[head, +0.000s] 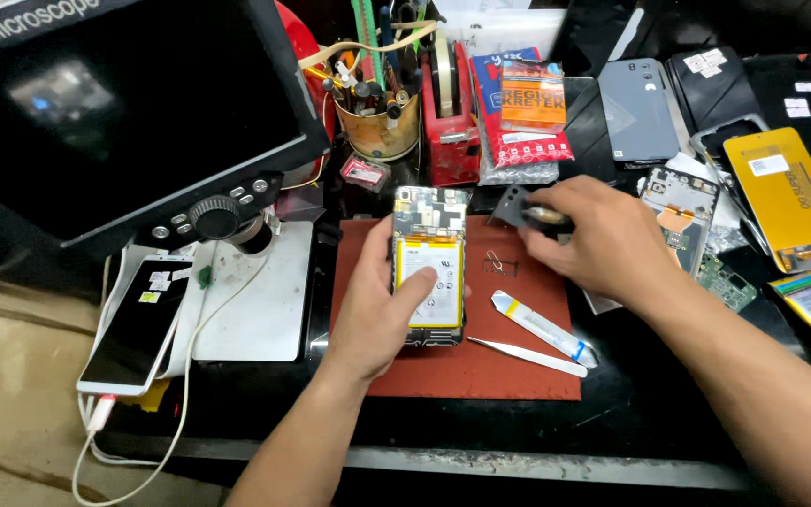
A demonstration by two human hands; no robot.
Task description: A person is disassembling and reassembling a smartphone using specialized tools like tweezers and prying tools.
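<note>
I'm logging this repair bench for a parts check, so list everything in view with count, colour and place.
opened phone: one, back off, white and yellow battery showing, on the mat, in the left hand
work mat: one, red-brown, bench centre
dark part: one, black, in the right hand above the mat
pry tools: two, white, mat's right side
microscope monitor: one, black, upper left
white phone: one, dark screen, cabled, left
tool cup: one, brass-coloured, behind the mat
tape dispenser: one, red, beside the cup
yellow panel: one, far right
grey back cover: one, upper right
left hand: gripping the phone
right hand: holding the dark part
</note>
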